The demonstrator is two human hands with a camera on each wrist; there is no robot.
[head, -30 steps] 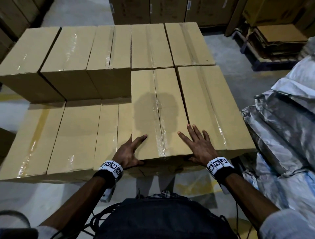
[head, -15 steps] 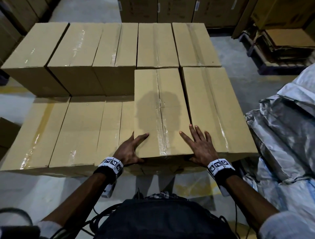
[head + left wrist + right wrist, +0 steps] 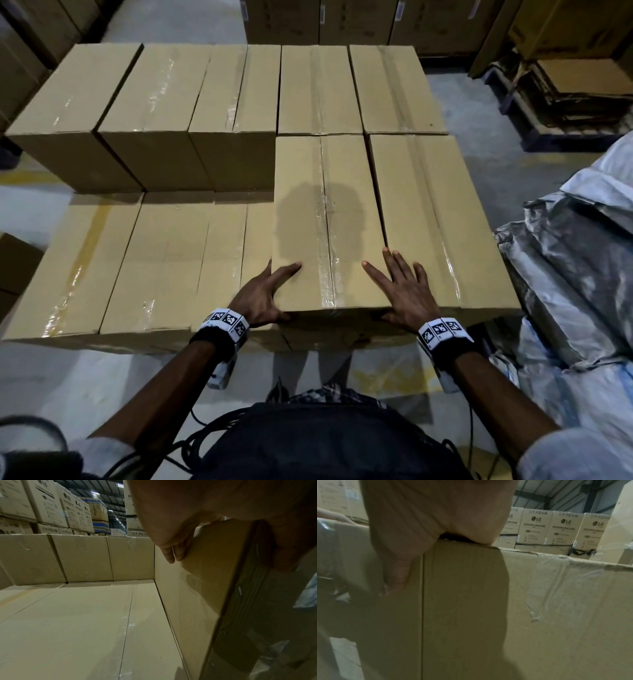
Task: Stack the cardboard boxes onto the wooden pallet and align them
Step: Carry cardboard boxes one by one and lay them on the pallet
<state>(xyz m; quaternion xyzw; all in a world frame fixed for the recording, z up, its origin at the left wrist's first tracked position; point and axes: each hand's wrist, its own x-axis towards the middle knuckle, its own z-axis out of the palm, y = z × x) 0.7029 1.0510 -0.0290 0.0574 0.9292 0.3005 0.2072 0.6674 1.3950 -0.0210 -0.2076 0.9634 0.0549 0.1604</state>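
Taped cardboard boxes form two layers; the pallet beneath is hidden. The middle front box [image 3: 325, 212] sits on the upper layer beside a right-hand box [image 3: 435, 219]. My left hand [image 3: 262, 298] is at its near-left corner, thumb on top and fingers [image 3: 173, 553] flat against its left side [image 3: 193, 595]. My right hand [image 3: 404, 291] lies flat on top across the seam between the two boxes. Its thumb [image 3: 397, 574] presses the middle box's front face [image 3: 368, 601]. Both hands are open.
The lower layer's tops [image 3: 154, 267] lie bare at front left, below a raised back row [image 3: 154, 102]. Grey plastic-wrapped bundles [image 3: 582, 257] crowd the right. A dark pallet with flattened cardboard [image 3: 565, 102] stands far right, tall printed cartons [image 3: 565, 531] behind.
Both hands stay in the same places on the middle front box. Only the head view has shifted slightly.
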